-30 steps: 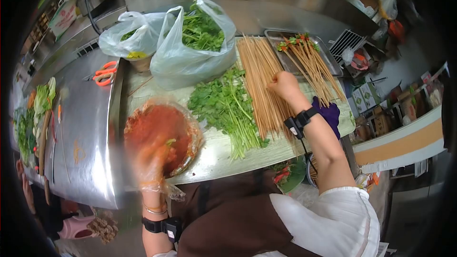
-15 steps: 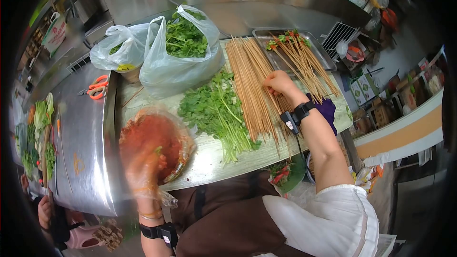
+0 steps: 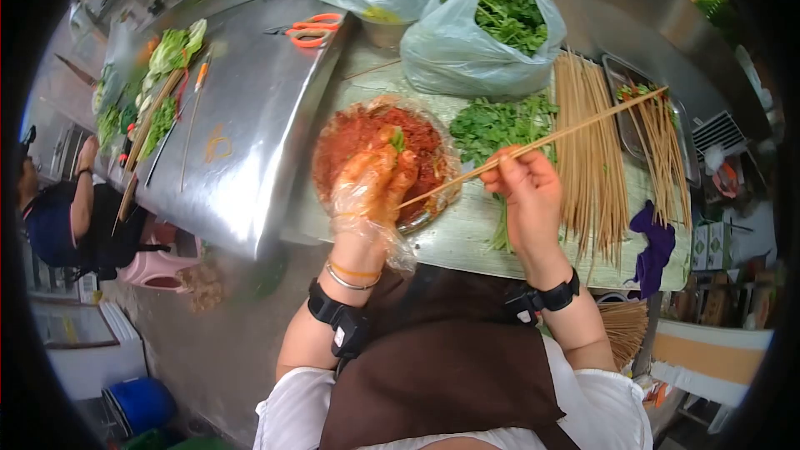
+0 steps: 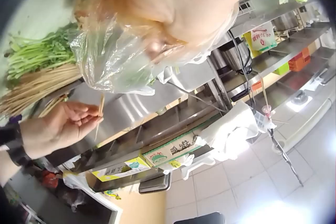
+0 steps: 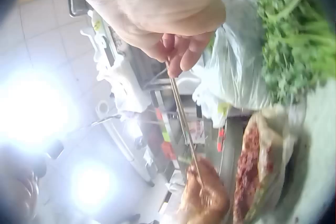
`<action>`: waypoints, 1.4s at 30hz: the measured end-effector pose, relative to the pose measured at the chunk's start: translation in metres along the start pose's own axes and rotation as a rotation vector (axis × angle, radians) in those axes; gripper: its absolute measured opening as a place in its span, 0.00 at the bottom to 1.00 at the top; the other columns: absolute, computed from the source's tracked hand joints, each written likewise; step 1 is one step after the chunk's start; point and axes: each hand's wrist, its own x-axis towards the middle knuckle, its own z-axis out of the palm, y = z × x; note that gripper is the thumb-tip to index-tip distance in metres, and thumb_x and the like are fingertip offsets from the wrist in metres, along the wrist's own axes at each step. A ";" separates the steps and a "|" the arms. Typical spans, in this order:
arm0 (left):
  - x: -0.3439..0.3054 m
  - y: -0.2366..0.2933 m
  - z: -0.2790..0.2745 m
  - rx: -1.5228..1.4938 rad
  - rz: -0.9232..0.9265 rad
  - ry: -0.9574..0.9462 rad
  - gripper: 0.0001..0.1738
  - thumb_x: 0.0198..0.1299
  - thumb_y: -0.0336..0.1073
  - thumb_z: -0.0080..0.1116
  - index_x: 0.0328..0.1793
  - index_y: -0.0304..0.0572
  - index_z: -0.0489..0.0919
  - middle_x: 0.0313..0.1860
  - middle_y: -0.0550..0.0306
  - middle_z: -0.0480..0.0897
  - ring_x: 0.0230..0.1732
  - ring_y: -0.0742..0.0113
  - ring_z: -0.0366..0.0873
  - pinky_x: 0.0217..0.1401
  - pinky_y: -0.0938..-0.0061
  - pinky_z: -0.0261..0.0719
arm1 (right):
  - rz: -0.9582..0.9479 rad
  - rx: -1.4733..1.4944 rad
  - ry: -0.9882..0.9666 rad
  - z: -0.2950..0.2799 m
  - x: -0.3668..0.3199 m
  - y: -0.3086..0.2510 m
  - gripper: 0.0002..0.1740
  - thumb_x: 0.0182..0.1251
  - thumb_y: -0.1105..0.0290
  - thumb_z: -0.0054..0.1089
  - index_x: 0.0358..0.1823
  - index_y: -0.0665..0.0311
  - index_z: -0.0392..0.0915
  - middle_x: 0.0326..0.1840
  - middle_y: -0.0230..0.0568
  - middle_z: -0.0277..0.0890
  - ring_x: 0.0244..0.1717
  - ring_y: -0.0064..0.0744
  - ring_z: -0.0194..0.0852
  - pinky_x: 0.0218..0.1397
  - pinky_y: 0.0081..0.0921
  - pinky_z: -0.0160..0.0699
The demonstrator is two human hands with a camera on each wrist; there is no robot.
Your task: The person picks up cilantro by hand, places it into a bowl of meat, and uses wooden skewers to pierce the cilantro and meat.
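Note:
My left hand point(image 3: 367, 179), in a clear plastic glove smeared with red sauce, is over a bowl of red, sauced meat point(image 3: 337, 150). Its curled fingers hold a green sprig point(image 3: 397, 140) that pokes out at the top; anything else inside them is hidden. Bare, my right hand point(image 3: 529, 200) pinches thin bamboo skewers point(image 3: 583, 124) between thumb and fingers. They slant across the table, and their lower ends reach the gloved hand, as the right wrist view also shows. Behind the right hand lies a pile of coriander point(image 3: 500, 129).
Many loose skewers point(image 3: 592, 167) lie to the right, beside a metal tray point(image 3: 621, 75) with filled skewers and a purple cloth point(image 3: 654, 242). Plastic bags of greens point(image 3: 467, 58) stand at the back. Orange-handled scissors point(image 3: 312, 31) lie on the steel counter point(image 3: 242, 117). Another person point(image 3: 75, 208) is at far left.
My right hand has left the skewer pile with skewers pinched in it and has come left to the gloved hand. The left hand stays over the bowl. The head view has swung left.

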 end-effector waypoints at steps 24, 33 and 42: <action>-0.011 0.027 -0.019 0.748 0.129 -0.242 0.08 0.53 0.22 0.57 0.39 0.27 0.81 0.34 0.56 0.83 0.36 0.73 0.79 0.39 0.78 0.78 | 0.144 0.123 -0.268 0.023 0.023 -0.028 0.14 0.72 0.62 0.45 0.42 0.67 0.72 0.33 0.41 0.77 0.29 0.29 0.79 0.33 0.22 0.80; -0.005 0.022 -0.021 0.855 0.310 -0.298 0.13 0.52 0.20 0.58 0.45 0.27 0.80 0.42 0.51 0.83 0.43 0.69 0.79 0.46 0.77 0.79 | 0.192 0.002 -0.283 0.014 0.022 -0.028 0.15 0.72 0.60 0.44 0.38 0.65 0.73 0.29 0.38 0.77 0.25 0.26 0.79 0.29 0.17 0.77; -0.008 0.023 -0.021 0.424 -0.049 -0.213 0.16 0.57 0.24 0.55 0.53 0.27 0.76 0.51 0.44 0.79 0.49 0.62 0.78 0.50 0.69 0.81 | 0.126 -0.203 -0.267 0.018 0.016 -0.038 0.17 0.73 0.59 0.45 0.38 0.66 0.73 0.30 0.36 0.76 0.27 0.24 0.79 0.32 0.16 0.76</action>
